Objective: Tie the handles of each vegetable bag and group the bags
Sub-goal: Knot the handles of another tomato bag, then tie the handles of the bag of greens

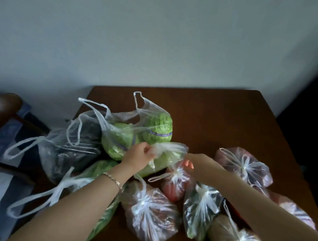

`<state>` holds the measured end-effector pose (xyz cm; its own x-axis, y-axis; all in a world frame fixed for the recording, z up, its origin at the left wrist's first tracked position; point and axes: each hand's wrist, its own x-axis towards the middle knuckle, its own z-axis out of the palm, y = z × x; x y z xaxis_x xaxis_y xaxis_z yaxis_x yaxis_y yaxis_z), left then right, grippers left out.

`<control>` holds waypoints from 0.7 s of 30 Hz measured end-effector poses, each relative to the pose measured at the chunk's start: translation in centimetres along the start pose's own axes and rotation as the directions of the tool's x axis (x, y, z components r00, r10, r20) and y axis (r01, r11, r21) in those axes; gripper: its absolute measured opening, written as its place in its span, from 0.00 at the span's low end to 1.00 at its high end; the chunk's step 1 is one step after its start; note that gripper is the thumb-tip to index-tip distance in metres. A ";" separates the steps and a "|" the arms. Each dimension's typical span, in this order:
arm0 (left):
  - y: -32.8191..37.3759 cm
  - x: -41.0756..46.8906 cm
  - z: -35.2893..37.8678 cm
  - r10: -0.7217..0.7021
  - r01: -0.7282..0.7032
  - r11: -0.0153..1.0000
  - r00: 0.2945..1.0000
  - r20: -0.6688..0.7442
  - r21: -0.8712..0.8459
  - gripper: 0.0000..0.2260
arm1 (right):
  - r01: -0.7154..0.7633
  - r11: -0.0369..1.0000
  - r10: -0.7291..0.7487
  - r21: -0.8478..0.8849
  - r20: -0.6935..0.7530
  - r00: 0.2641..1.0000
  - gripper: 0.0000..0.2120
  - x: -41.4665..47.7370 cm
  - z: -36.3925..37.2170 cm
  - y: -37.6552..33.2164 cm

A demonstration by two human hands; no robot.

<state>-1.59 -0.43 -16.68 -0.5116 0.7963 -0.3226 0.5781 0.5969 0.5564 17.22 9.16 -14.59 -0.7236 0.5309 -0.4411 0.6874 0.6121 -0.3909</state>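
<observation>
My left hand (138, 156) pinches the bunched white handle of a clear bag with a pale green cabbage (164, 160) at the table's middle. My right hand (198, 162) reaches to the same bag's other side; its fingertips are hidden behind the plastic. Behind them an untied bag with two green lettuces (135, 135) stands with its handles up. An untied bag of dark vegetables (68, 148) lies at the left. Another untied bag of greens (96, 172) lies under my left forearm. Several knotted bags, among them a tomato bag (176, 184), sit near and right.
The brown wooden table (219, 119) has bare surface at the back right, up to a pale wall. A chair with blue cloth (5, 123) stands off the table's left edge. Knotted bags (244, 167) crowd the near right part.
</observation>
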 end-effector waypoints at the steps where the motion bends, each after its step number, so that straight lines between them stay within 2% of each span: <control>1: -0.6 0.1 -0.1 0.066 -0.067 0.997 0.997 0.034 0.038 0.12 | -0.028 0.999 0.028 0.027 -0.013 1.000 0.09 0.4 0.6 -1.0; 3: -1.8 0.0 -0.2 0.215 -0.216 0.975 0.976 0.034 0.044 0.07 | -0.079 0.991 0.085 0.104 -0.047 0.995 0.08 1.0 1.5 -2.7; 5: -3.2 -0.3 -0.3 0.339 -0.340 0.940 0.940 0.026 0.028 0.06 | -0.095 0.982 0.119 0.162 -0.143 0.983 0.08 1.3 2.5 -4.0; 7: -4.5 -0.7 -0.5 0.417 -0.418 0.908 0.909 0.019 0.027 0.07 | -0.093 0.974 0.139 0.208 -0.223 0.965 0.16 1.3 3.5 -5.0; 10: -5.4 -1.1 -0.5 0.494 -0.494 0.869 0.869 -0.016 0.017 0.07 | -0.054 0.975 0.100 0.217 -0.206 0.973 0.25 1.1 4.5 -6.5; 14: -6.0 -1.1 -0.3 0.481 -0.483 0.875 0.875 -0.048 -0.027 0.08 | -0.046 0.990 0.071 0.136 -0.183 0.981 0.23 2.2 6.0 -8.5; 17: -6.1 -1.5 -0.5 0.428 -0.430 0.900 0.903 -0.038 -0.072 0.08 | -0.107 0.982 0.137 0.153 -0.200 0.970 0.13 3.2 6.5 -8.9; 21: -6.3 -2.3 -1.2 0.385 -0.388 0.916 0.922 -0.050 -0.106 0.14 | -0.220 0.958 0.263 0.184 -0.252 0.932 0.10 3.9 5.6 -8.2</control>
<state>-4.76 -6.15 -18.53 -0.2808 0.9587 -0.0451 0.6602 0.2270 0.7159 9.16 2.91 -17.66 -0.5093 0.8027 -0.3104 0.8293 0.3614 -0.4261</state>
